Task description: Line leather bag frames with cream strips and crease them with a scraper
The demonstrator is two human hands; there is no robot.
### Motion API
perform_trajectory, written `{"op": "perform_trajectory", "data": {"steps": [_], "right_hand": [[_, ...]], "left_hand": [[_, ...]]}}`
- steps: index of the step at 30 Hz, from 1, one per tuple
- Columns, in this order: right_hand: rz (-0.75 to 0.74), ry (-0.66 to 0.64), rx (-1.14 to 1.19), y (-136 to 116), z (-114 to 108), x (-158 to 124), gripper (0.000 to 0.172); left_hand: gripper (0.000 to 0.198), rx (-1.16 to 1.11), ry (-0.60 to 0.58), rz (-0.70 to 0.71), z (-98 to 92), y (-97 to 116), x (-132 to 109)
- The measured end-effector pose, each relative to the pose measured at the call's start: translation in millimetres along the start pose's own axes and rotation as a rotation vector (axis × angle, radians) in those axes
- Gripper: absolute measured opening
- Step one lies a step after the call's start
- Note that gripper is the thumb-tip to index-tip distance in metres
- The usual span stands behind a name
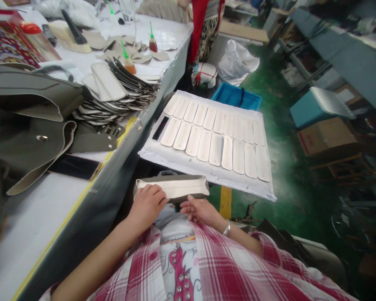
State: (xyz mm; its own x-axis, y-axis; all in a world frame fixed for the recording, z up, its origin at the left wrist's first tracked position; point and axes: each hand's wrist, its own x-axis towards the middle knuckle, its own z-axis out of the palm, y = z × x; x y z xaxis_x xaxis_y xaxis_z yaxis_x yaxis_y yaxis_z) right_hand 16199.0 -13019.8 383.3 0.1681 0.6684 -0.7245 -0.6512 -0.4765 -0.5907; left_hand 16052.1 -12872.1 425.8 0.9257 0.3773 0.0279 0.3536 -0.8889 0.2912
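Note:
Close in front of my body is a long, narrow grey bag piece (181, 187), with a cream strip along its upward face and folded corners at its ends. My left hand (148, 205) is closed on its left part, fingers curled over the cream strip. On the near edge, right of the middle, my right hand (203, 212) has its thumb tip against the grey side, its other fingers curled in below. The piece's underside is hidden. Just beyond it, a white board (203, 169) carries two rows of cream, round-ended strips (197, 142).
On the left table (59, 217) are grey bags (25, 138), a phone (75, 166), stacked strips (113, 92) and green-tipped glue bottles (129, 65). A blue crate (236, 98) stands behind the board. Cardboard boxes (329, 136) sit at right. A person (205, 33) stands at the back.

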Motion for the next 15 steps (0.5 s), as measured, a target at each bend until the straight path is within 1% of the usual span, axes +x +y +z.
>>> {"op": "perform_trajectory", "data": {"steps": [4,7,11,13,15], "right_hand": [[0.022,-0.011,-0.04,-1.7,13.4,2.2,0.044],[0.06,-0.019,-0.047,-3.7,23.9,2.9,0.042],[0.075,-0.073,-0.02,-4.1,38.6,5.3,0.04],[0.07,-0.107,-0.007,-3.2,45.6,7.3,0.041],[0.059,-0.119,-0.009,-2.5,52.2,9.0,0.042]], "left_hand": [[0.023,0.06,-0.009,-0.024,-1.6,3.9,5.4],[0.023,0.088,-0.009,-0.015,-2.2,7.3,9.3],[0.023,0.11,-0.002,-0.015,-1.7,8.6,11.2],[0.019,0.068,0.017,-0.029,1.0,5.1,7.2],[0.01,-0.014,0.089,-0.054,5.1,-3.9,-1.6]]}}
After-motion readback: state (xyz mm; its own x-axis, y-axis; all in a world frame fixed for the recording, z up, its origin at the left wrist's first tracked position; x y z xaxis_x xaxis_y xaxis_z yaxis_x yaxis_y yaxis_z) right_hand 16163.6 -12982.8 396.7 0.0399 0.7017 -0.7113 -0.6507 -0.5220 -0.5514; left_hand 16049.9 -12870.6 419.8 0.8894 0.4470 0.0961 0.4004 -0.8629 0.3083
